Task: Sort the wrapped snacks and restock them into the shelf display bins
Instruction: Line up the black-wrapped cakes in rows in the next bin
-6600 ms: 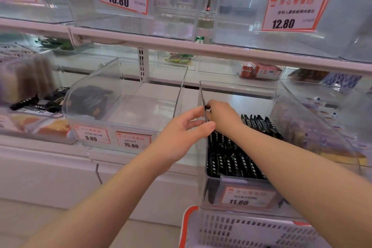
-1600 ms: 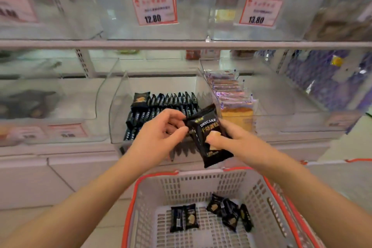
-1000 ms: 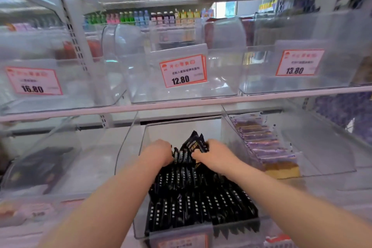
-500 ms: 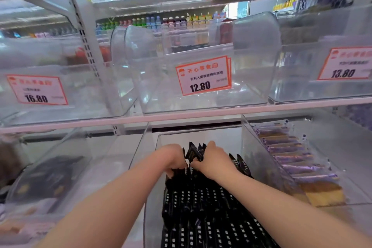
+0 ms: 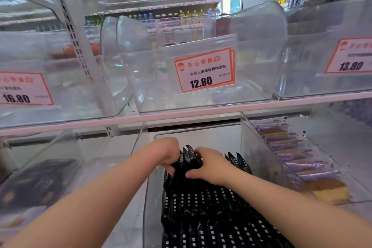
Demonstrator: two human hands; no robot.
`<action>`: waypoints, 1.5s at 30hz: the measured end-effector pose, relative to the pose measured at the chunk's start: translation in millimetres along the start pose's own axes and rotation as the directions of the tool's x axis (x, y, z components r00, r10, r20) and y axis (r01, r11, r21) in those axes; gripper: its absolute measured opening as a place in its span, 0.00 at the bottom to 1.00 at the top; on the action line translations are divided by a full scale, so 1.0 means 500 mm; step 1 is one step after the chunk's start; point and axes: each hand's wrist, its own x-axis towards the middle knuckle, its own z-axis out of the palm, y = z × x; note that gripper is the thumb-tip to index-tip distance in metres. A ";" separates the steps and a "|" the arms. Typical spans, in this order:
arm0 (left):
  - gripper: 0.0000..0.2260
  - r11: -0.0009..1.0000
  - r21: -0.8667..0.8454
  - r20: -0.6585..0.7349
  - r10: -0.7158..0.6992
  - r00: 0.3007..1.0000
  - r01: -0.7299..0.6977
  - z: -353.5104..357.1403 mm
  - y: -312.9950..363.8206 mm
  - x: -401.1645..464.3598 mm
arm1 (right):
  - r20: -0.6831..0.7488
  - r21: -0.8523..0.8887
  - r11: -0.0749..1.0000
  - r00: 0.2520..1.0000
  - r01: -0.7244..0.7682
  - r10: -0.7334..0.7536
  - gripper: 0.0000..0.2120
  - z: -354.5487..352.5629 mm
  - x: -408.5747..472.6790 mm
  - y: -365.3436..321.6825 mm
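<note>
Both hands in the clear bin point(image 5: 248, 143) on lower shelf, working the back end of the black packs point(image 5: 217, 213). Packs stand on edge in tight rows, filling bin from front to where the hands are; back of bin behind the hands is bare floor.

L hand point(image 5: 168, 152): knuckles up, fingers curled down onto left side of a small bunch of packs point(image 5: 189, 157) at the back of the rows; fingertips hidden behind packs, so grip looks clamped but exact finger spread can't tell. R hand point(image 5: 209, 164): fingers curled over the same bunch from the right, thumb stretched out along the pack tops toward L hand, pressing on them. Bunch sits squeezed btwn the two hands, pack tops poking up above the fingers.

Right of bin, touching its wall: another clear bin w/ purple-wrapped cake slices point(image 5: 291, 153) in a row. Left of bin: a bin w/ dark packs, blurred. Above bin, on upper shelf: empty-looking clear bin w/ 12.80 tag point(image 5: 204, 70); 16.80 tag point(image 5: 22, 88) to its left, 13.80 tag point(image 5: 351, 56) to its right. Drink bottles far behind, seen thru the plastic.
</note>
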 end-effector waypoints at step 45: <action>0.13 0.982 0.147 -0.463 0.175 0.869 -0.119 0.060 0.012 -0.136 | 0.019 -0.240 0.953 0.982 0.186 -0.187 0.22 -0.026 -0.111 -0.027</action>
